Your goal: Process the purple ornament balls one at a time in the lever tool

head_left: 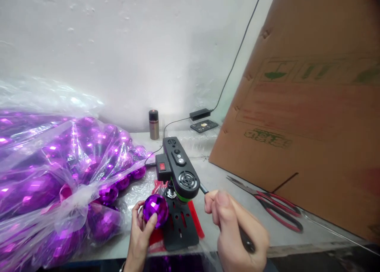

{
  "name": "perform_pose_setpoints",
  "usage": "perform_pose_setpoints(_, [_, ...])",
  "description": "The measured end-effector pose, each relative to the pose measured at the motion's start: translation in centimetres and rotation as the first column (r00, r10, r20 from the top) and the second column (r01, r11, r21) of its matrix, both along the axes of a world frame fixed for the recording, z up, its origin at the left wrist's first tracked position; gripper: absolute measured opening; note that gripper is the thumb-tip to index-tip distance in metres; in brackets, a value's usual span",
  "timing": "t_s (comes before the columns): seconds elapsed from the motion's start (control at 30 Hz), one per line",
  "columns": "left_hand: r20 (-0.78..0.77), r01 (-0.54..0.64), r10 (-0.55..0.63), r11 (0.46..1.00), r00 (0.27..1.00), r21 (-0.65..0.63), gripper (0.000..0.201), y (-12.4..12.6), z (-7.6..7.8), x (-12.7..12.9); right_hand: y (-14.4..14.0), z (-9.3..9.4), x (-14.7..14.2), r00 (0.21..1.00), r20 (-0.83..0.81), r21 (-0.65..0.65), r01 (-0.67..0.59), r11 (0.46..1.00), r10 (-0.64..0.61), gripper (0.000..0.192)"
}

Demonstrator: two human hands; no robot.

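My left hand (139, 232) is closed round a shiny purple faceted ball (156, 208), with the thumb across its front. The ball is beside the black bench machine (181, 165), close to its slotted base plate (179, 228). My right hand (237, 232) is wrapped round the lever handle on the machine's right side. Only the handle's metal rod (203, 189) and its black end (247, 242) show past my fingers. A red rocker switch (162, 166) sits on the machine's left, and red strips (196, 220) lie under the plate.
Clear plastic bags (74, 196) of purple balls fill the left. Red-handled scissors (270, 202) lie at the right, by a large cardboard box (297, 105). A small bottle (153, 124), a power adapter (200, 114) with a cable, and a phone (204, 125) are by the wall.
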State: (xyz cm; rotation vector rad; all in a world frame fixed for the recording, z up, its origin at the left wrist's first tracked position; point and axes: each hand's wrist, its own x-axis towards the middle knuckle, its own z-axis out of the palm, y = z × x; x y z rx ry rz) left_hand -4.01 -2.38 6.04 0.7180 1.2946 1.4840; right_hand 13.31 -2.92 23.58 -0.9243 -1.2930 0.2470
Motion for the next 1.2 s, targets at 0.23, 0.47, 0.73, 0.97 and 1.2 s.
perform_pose_setpoints(0.23, [-0.229, 0.167, -0.136, 0.979, 0.964, 0.120, 0.090, 0.4, -3.4, 0.9, -0.3, -0.4, 0.0, 1.000, -0.008, -0.007, -0.023, 1.000, 0.023, 0.044])
perform_pose_setpoints(0.47, [-0.439, 0.273, -0.191, 0.953, 0.878, 0.132, 0.091, 0.4, -4.3, 1.8, -0.3, -0.1, 0.1, 1.000, -0.002, -0.013, -0.030, 0.999, 0.030, 0.044])
perform_pose_setpoints(0.73, [-0.504, 0.262, -0.175, 0.959, 0.846, 0.107, 0.081, 0.9, -2.1, 2.1, -0.4, 0.3, -0.5, 0.998, -0.055, -0.017, -0.024, 1.000, 0.023, 0.046])
perform_pose_setpoints(0.97, [-0.546, 0.306, -0.209, 0.948, 0.811, 0.091, 0.079, 0.9, -1.6, 1.5, -0.9, 0.3, -1.8, 0.984, -0.179, -0.090, 0.007, 0.996, -0.023, 0.050])
perform_pose_setpoints(1.2, [-0.605, 0.356, -0.200, 0.923, 0.771, 0.149, 0.074, 1.7, -1.5, 3.3, -1.0, 0.2, -1.6, 0.984, -0.174, -0.092, 0.010, 0.996, -0.026, 0.050])
